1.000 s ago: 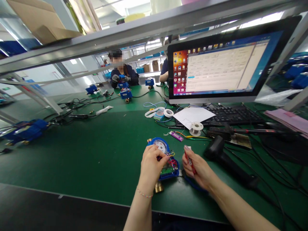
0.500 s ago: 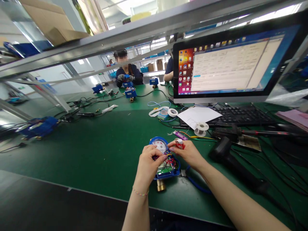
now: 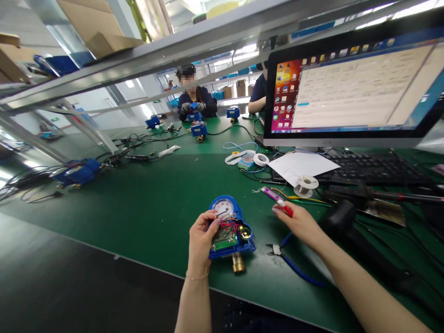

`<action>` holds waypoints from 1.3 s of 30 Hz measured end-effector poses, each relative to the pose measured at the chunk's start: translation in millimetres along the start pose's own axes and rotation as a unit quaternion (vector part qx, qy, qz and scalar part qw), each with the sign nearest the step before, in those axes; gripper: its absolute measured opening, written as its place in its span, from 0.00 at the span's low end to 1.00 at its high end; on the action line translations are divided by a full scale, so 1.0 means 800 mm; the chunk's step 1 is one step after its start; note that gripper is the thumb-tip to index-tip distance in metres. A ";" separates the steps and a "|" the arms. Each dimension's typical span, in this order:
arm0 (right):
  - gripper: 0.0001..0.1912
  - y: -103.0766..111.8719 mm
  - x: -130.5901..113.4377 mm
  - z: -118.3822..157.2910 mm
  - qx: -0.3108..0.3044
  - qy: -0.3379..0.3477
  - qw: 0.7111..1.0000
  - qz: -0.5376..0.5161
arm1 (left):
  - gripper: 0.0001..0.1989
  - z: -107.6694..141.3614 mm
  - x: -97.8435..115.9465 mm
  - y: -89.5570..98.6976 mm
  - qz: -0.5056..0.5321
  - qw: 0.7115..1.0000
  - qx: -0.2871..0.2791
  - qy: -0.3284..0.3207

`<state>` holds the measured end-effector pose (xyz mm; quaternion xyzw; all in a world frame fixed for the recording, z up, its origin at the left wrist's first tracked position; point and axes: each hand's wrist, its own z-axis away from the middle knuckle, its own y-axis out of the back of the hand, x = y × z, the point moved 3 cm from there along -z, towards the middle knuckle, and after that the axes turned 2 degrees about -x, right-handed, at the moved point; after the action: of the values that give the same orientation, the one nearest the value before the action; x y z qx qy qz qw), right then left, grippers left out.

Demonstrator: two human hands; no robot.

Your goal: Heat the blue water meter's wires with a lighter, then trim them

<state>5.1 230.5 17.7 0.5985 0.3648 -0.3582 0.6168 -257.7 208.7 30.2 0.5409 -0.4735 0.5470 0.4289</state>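
Note:
A blue water meter (image 3: 225, 252) lies on the green bench, its housing open on red, black and other wires and a green circuit board. Its round white dial faces up and a brass fitting (image 3: 238, 262) points toward me. My left hand (image 3: 203, 236) grips its left side, thumb and fingers pinched at the wires. Away to the right of the meter, my right hand (image 3: 300, 222) is closed around a red lighter (image 3: 285, 208) with a white end. Blue-handled cutting pliers (image 3: 298, 269) rest on the bench below that hand.
A purple strip (image 3: 271, 194), a solder spool (image 3: 305, 186) and white paper (image 3: 301, 167) lie beyond my right hand. Farther right are a black scanner (image 3: 367, 252), a keyboard (image 3: 367, 167) and a monitor (image 3: 347, 92). Across the bench, a gloved person (image 3: 197, 101) handles another blue meter.
My right hand has drawn back from the wires to the right with the red lighter. My left hand stays on the meter, which has turned slightly. The pliers now show more fully.

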 end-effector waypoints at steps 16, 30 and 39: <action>0.17 -0.002 0.054 0.021 0.043 0.039 0.945 0.322 | 0.12 0.007 0.018 0.018 -0.173 0.977 0.022 -0.120; 0.25 0.034 0.056 0.114 0.129 0.228 0.901 0.346 | 0.55 0.027 -0.027 0.020 -0.240 0.904 -0.209 -0.286; 0.24 0.063 0.063 0.146 0.185 0.209 0.886 0.369 | 0.50 0.055 -0.035 -0.065 -0.395 0.850 0.083 -0.338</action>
<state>75.7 115.0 -0.7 0.8544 0.1652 -0.0324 0.4916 -196.9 176.6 3.3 0.8675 -0.2882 0.1521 0.3758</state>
